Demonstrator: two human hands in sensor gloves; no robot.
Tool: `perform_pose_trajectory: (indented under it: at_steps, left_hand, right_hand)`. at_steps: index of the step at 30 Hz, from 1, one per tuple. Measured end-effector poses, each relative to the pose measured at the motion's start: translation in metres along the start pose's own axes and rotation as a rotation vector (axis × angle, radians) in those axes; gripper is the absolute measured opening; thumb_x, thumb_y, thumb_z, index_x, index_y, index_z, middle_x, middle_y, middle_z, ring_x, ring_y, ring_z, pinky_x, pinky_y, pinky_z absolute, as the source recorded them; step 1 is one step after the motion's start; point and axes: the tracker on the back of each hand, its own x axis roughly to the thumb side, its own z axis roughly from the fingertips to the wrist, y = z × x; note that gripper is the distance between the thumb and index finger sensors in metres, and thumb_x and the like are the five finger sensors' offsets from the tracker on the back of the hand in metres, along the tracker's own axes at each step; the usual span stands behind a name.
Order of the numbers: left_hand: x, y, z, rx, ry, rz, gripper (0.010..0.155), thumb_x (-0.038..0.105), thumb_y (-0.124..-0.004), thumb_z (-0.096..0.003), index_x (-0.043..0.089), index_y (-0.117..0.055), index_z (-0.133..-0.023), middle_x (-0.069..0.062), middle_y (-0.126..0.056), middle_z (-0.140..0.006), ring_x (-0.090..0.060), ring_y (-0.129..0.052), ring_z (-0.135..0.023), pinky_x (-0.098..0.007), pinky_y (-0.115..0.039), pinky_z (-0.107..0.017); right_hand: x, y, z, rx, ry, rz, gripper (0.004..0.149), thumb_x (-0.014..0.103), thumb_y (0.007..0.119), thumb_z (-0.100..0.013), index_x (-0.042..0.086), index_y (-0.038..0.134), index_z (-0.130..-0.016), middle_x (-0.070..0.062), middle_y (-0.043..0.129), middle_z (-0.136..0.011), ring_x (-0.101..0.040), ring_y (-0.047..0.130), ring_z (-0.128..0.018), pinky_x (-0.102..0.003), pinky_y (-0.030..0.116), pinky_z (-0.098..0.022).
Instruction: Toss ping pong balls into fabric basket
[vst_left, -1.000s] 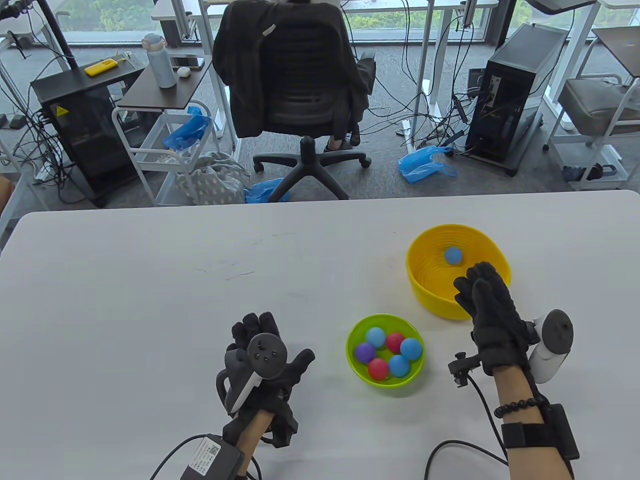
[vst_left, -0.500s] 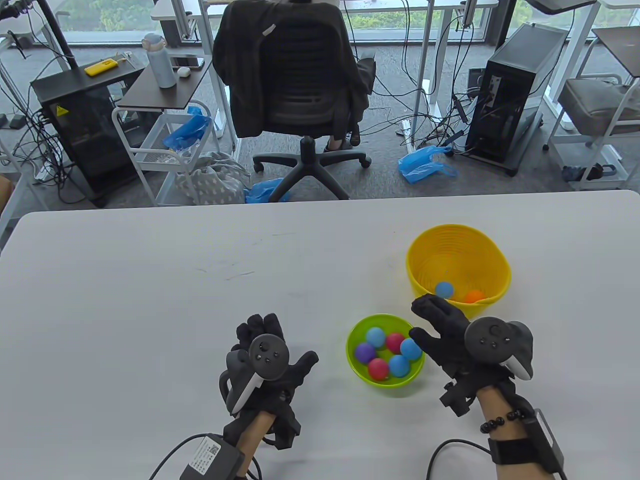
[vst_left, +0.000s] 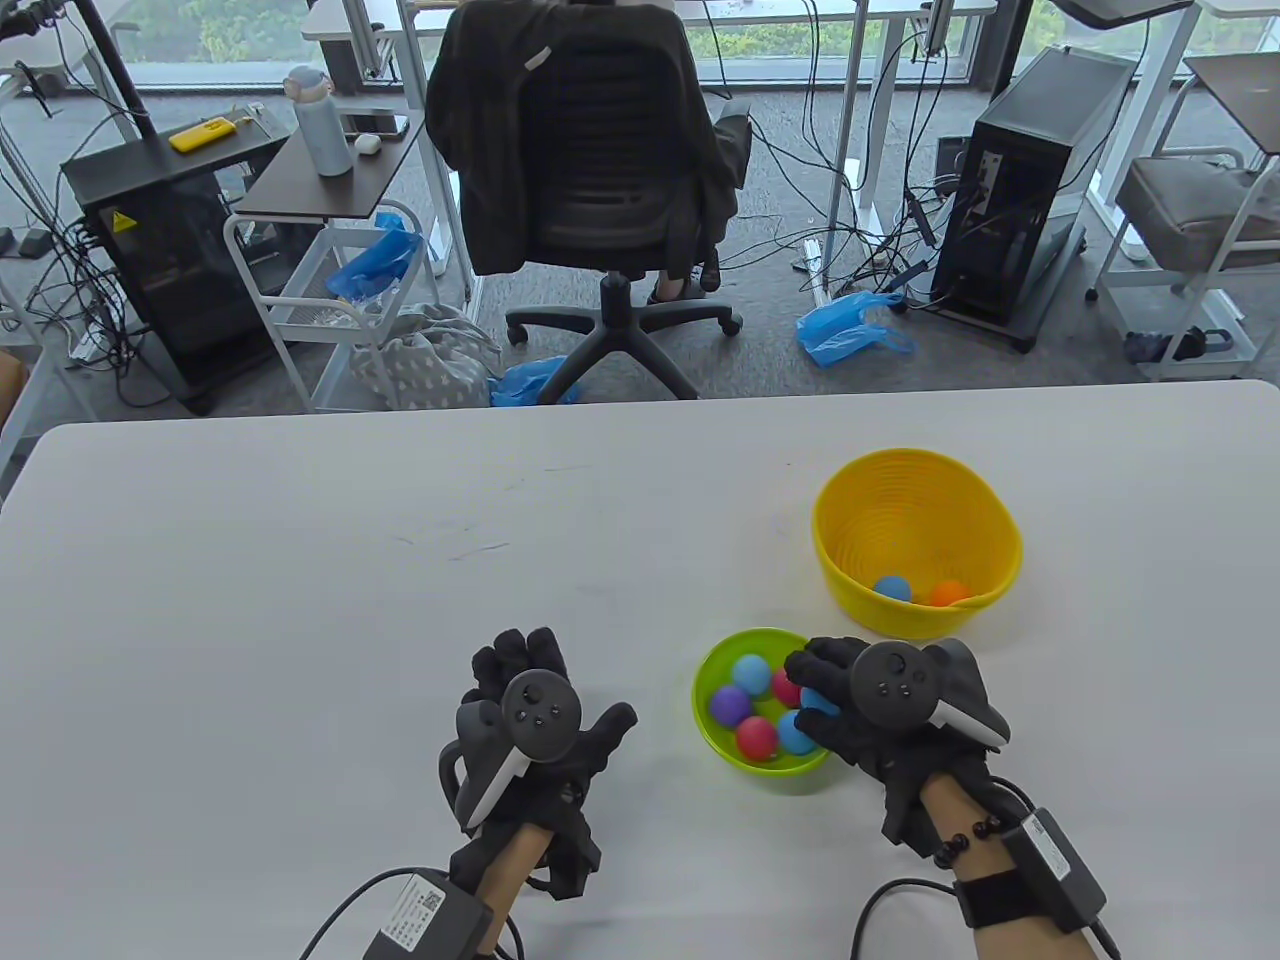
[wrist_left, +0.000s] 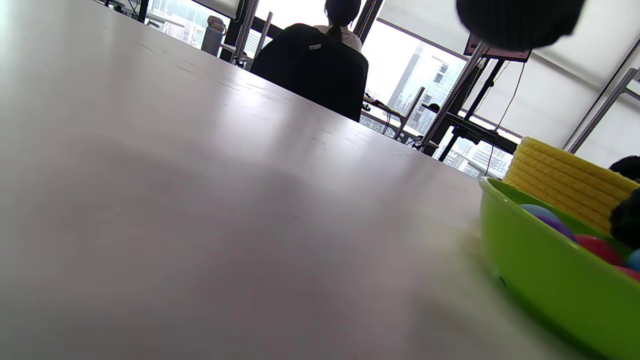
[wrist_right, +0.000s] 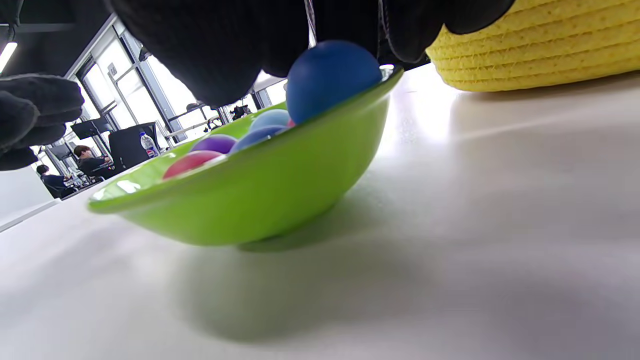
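The yellow fabric basket (vst_left: 838, 560) stands on the right of the table and holds a blue ball (vst_left: 892, 587) and an orange ball (vst_left: 948, 593). In front of it a green bowl (vst_left: 708, 745) holds several coloured balls. My right hand (vst_left: 812, 690) reaches palm down into the bowl's right side. In the right wrist view its fingers (wrist_right: 420, 25) close round a blue ball (wrist_right: 332, 80) at the bowl's rim (wrist_right: 240, 165). My left hand (vst_left: 545, 700) rests on the table left of the bowl, fingers spread, holding nothing.
The white table (vst_left: 300, 600) stretches wide to the left and front. Its far edge borders an office chair (vst_left: 580, 150). In the left wrist view the green bowl (wrist_left: 540, 265) and the basket (wrist_left: 565, 180) lie at the right.
My right hand drew back from over the basket, turned palm down and came down into the green bowl. The blue ball settled in the basket beside the orange one. My left hand stayed put.
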Motion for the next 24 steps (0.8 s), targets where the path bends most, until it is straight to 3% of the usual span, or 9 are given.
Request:
perform_pose_trajectory:
  at_steps: [6, 16, 24]
  left_hand:
    - [0.000, 0.001, 0.000, 0.004, 0.009, -0.008, 0.104, 0.060, -0.072, -0.0470, 0.007, -0.013, -0.113, -0.026, -0.002, -0.117, -0.057, -0.006, -0.105, -0.076, -0.018, -0.073]
    - [-0.001, 0.003, 0.000, 0.015, 0.013, -0.004, 0.104, 0.060, -0.072, -0.0471, 0.007, -0.013, -0.113, -0.026, -0.002, -0.117, -0.057, -0.006, -0.105, -0.076, -0.018, -0.073]
    - [-0.002, 0.003, 0.000, 0.012, 0.012, 0.022, 0.103, 0.060, -0.072, -0.0470, 0.007, -0.013, -0.113, -0.026, -0.002, -0.117, -0.057, -0.006, -0.105, -0.076, -0.018, -0.073]
  right_hand:
    - [-0.001, 0.005, -0.004, 0.023, 0.018, 0.034, 0.062, 0.029, 0.085, -0.053, 0.016, 0.061, -0.108, -0.022, 0.062, -0.112, -0.055, 0.056, -0.099, -0.066, 0.051, -0.072]
    - [0.003, 0.003, -0.003, -0.037, 0.020, 0.082, 0.058, 0.026, 0.085, -0.053, 0.017, 0.064, -0.106, -0.020, 0.069, -0.108, -0.053, 0.064, -0.097, -0.066, 0.055, -0.072]
    - [0.003, -0.014, 0.008, -0.172, -0.022, -0.115, 0.053, 0.028, 0.082, -0.054, 0.018, 0.068, -0.104, -0.024, 0.070, -0.106, -0.053, 0.081, -0.086, -0.064, 0.073, -0.062]
